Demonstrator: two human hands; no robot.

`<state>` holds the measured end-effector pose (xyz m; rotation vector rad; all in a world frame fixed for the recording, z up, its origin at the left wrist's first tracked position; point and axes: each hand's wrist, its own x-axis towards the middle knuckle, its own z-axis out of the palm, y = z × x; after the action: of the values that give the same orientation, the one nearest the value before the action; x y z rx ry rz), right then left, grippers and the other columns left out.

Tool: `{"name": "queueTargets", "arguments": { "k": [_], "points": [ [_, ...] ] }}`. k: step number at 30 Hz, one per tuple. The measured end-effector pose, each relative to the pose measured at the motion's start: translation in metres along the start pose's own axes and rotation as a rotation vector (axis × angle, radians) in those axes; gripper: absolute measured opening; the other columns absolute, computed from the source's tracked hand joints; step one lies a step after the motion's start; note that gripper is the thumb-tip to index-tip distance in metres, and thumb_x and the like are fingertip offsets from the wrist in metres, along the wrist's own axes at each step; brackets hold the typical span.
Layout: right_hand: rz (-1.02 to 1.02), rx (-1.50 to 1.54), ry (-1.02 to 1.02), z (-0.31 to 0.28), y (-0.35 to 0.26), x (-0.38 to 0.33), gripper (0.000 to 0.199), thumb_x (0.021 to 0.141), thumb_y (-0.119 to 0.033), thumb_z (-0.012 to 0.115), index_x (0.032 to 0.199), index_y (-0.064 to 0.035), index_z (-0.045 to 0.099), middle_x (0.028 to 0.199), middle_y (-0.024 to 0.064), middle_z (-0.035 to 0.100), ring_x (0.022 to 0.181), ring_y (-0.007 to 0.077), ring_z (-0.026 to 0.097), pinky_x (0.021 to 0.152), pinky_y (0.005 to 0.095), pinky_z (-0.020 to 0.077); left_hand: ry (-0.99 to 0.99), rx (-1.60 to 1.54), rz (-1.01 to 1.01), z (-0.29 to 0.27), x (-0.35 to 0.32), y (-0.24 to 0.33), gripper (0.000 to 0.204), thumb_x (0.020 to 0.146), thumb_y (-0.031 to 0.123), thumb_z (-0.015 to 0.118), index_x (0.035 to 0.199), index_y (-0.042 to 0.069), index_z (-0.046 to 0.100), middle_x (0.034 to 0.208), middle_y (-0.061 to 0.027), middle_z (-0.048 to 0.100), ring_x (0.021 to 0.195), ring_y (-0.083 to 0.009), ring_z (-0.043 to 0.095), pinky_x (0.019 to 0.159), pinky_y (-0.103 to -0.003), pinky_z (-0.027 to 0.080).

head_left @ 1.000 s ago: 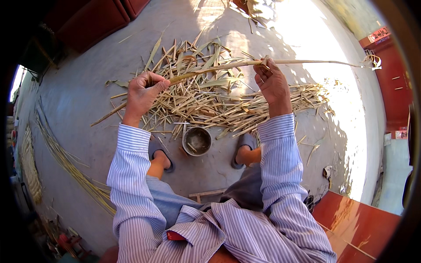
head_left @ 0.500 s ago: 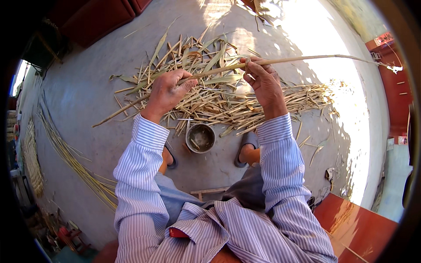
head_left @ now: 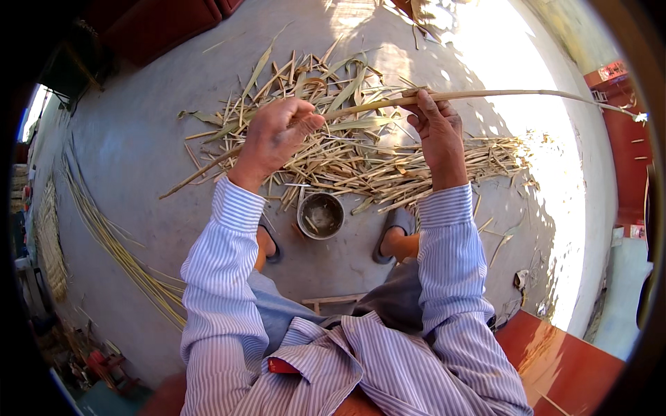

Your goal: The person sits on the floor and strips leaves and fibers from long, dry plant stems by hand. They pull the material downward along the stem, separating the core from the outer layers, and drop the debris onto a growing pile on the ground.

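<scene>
Head view: two hands (head_left: pixel 279 135) (head_left: pixel 442 135) hold one stalk (head_left: pixel 378 106); one bowl (head_left: pixel 321 237) below.

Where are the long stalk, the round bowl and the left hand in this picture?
Long stalk (head_left: pixel 371 107): head view, on its middle stretch.
Round bowl (head_left: pixel 338 216): head view, on its inner wall, right side.
Left hand (head_left: pixel 275 136): head view, on its back.
</scene>
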<state>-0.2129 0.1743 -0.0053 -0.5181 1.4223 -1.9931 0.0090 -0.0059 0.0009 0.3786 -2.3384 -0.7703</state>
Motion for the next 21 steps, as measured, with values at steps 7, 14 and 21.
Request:
{"name": "queueTargets", "arguments": {
  "k": [7,14,21],
  "points": [
    [-0.041,0.13,-0.021,0.004,-0.004,-0.001,0.024,0.095,-0.019,0.062,0.112,-0.0022,0.061,0.104,0.0117,0.07,0.093,0.0166,0.068,0.073,0.0225,0.0552,-0.217,-0.402,-0.388,0.005,-0.006,-0.015,0.033,0.089,0.035,0.067,0.086,0.002,0.067,0.074,-0.0091,0.067,0.068,-0.0163,0.063,0.061,-0.031,0.046],
    [-0.071,0.106,0.094,0.003,0.002,0.0,0.021,0.093,-0.022,0.066,0.104,-0.0035,0.063,0.095,0.0096,0.07,0.086,0.0166,0.07,0.07,0.0232,0.0558,0.027,0.048,-0.055,0.01,-0.009,0.001,0.028,0.086,0.033,0.07,0.084,0.005,0.064,0.067,-0.0085,0.061,0.063,-0.0238,0.059,0.056,-0.034,0.045],
    [0.059,0.103,0.18,0.007,0.002,-0.003,0.022,0.091,-0.024,0.069,0.094,-0.0026,0.065,0.084,0.0075,0.071,0.071,0.0132,0.069,0.058,0.018,0.0535,0.193,0.397,0.226,0.006,-0.008,0.018,0.021,0.081,0.027,0.073,0.081,0.009,0.064,0.068,-0.0057,0.056,0.064,-0.0248,0.056,0.055,-0.037,0.043]
  ]
}}
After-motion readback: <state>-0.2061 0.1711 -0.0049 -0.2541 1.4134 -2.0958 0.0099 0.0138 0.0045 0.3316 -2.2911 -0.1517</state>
